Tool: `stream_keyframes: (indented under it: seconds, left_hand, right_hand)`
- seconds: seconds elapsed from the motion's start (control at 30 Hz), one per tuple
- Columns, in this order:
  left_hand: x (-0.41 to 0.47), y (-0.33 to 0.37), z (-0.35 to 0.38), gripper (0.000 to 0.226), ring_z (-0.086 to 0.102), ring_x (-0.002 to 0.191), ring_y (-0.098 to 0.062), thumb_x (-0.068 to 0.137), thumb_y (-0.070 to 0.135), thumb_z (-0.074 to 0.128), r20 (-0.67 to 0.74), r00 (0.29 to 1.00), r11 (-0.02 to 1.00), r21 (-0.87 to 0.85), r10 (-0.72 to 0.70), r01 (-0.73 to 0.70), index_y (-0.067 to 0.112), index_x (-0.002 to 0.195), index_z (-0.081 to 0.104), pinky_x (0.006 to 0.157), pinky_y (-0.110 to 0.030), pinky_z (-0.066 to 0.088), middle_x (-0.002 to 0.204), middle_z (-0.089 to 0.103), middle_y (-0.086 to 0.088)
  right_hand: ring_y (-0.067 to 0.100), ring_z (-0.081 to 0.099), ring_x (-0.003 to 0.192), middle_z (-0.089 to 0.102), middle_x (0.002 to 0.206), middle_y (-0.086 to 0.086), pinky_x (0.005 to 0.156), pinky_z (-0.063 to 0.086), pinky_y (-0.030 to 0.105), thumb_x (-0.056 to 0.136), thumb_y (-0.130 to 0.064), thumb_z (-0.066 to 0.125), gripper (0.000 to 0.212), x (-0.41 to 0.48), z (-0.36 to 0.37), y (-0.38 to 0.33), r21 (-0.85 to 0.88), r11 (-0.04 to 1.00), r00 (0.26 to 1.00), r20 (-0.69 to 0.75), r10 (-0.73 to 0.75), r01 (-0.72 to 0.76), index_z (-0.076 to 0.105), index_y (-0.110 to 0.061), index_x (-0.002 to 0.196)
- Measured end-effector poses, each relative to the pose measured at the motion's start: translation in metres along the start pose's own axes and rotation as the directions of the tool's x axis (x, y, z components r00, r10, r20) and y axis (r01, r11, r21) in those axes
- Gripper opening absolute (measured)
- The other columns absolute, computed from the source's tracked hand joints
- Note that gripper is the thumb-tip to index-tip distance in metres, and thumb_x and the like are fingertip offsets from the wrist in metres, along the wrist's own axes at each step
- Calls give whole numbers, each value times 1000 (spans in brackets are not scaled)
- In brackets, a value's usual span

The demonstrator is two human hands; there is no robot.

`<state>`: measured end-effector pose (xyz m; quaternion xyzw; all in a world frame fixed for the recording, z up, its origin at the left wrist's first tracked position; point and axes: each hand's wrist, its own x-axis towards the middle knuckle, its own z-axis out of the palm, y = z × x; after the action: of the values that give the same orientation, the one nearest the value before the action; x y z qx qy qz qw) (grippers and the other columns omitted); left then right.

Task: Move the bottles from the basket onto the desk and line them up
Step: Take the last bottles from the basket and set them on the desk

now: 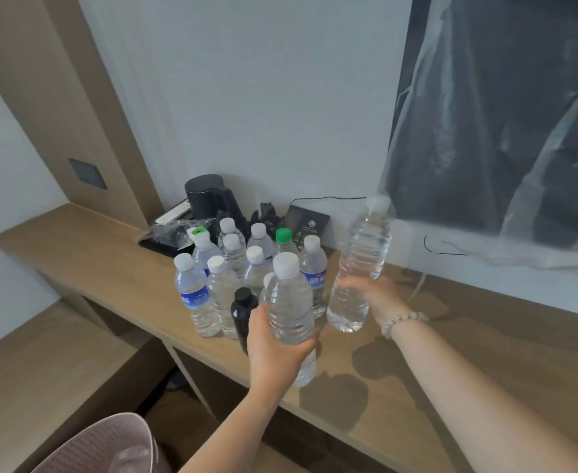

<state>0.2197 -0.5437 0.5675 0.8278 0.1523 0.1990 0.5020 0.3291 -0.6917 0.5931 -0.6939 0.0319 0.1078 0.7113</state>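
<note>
My left hand grips a clear white-capped bottle upright, held above the desk's front edge. My right hand holds a larger clear bottle, tilted slightly to the right, just right of the cluster. Several clear water bottles stand bunched on the wooden desk, among them one with a blue label, one with a green cap and a small black bottle. The pink basket sits at the bottom left, below the desk, with a clear bottle partly visible inside.
Behind the bottles stand a black kettle, a black tray with packets and a dark box with a cable. A plastic-covered screen hangs at the right. The desk surface stretches to the right of the bottles.
</note>
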Motion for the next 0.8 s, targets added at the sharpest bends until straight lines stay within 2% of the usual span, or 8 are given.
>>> stream_keyframes:
  seconds: [0.07, 0.17, 0.3, 0.43, 0.53, 0.63, 0.7, 0.8]
  left_hand:
    - [1, 1, 15, 65, 48, 94, 2, 61, 34, 85, 37, 999, 1000, 22, -9, 8, 36, 109, 41, 77, -8, 35, 101, 49, 19]
    - [3, -1, 36, 59, 51, 91, 3, 62, 38, 84, 81, 996, 997, 64, -38, 33, 35, 106, 45, 67, -6, 35, 96, 52, 21]
    - [9, -9, 61, 58, 52, 87, 3, 60, 40, 84, 125, 988, 987, 142, -90, 72, 36, 103, 46, 72, -13, 39, 90, 55, 23]
    - [19, -14, 81, 59, 53, 100, -11, 59, 43, 82, 80, 988, 957, 269, -134, 108, 25, 106, 51, 81, -28, 47, 97, 59, 12]
    - [26, -12, 91, 59, 53, 103, -14, 62, 40, 80, 69, 984, 937, 322, -164, 134, 21, 109, 51, 81, -28, 45, 99, 58, 7]
    - [30, -11, 99, 56, 59, 97, -17, 65, 33, 78, 70, 979, 941, 297, -193, 164, 18, 110, 48, 77, -28, 47, 96, 58, 6]
    - [32, -13, 105, 63, 58, 103, -19, 66, 28, 78, 58, 972, 943, 263, -228, 205, 17, 119, 46, 82, -29, 46, 107, 59, 3]
    - [36, -13, 111, 71, 55, 110, -23, 67, 24, 79, 26, 967, 931, 277, -255, 238, 14, 126, 42, 91, -35, 44, 123, 49, -1]
  right_hand:
    - [15, 64, 77, 68, 81, 2, 59, 45, 21, 72, -3, 73, 18, 1, -12, 14, -32, 999, 996, -85, 31, -34, 67, -12, 86]
    - [19, 65, 76, 67, 76, 2, 60, 48, 25, 69, -5, 76, 18, 5, -24, 33, -81, 993, 979, -194, 64, -81, 63, -16, 74]
    - [19, 67, 78, 71, 82, 5, 60, 49, 24, 63, -14, 82, 24, 14, -37, 56, -137, 977, 955, -269, 120, -162, 67, -12, 82]
    - [18, 67, 75, 69, 78, 2, 64, 52, 27, 63, -17, 84, 23, 22, -47, 68, -199, 959, 937, -324, 131, -203, 66, -14, 77]
    - [19, 67, 76, 68, 76, 1, 66, 53, 29, 62, -17, 83, 25, 26, -48, 70, -266, 943, 925, -370, 92, -201, 64, -15, 77]
    - [14, 59, 64, 59, 66, -2, 55, 45, 24, 64, -13, 83, 30, 28, -44, 69, -286, 933, 925, -366, 102, -216, 54, -15, 66]
    - [15, 61, 64, 60, 64, -3, 54, 45, 22, 62, -14, 85, 27, 33, -40, 72, -294, 930, 936, -331, 118, -222, 58, -11, 66]
    - [18, 66, 69, 66, 67, -2, 55, 44, 19, 60, -10, 83, 22, 42, -35, 76, -324, 928, 963, -249, 103, -183, 64, -11, 72]
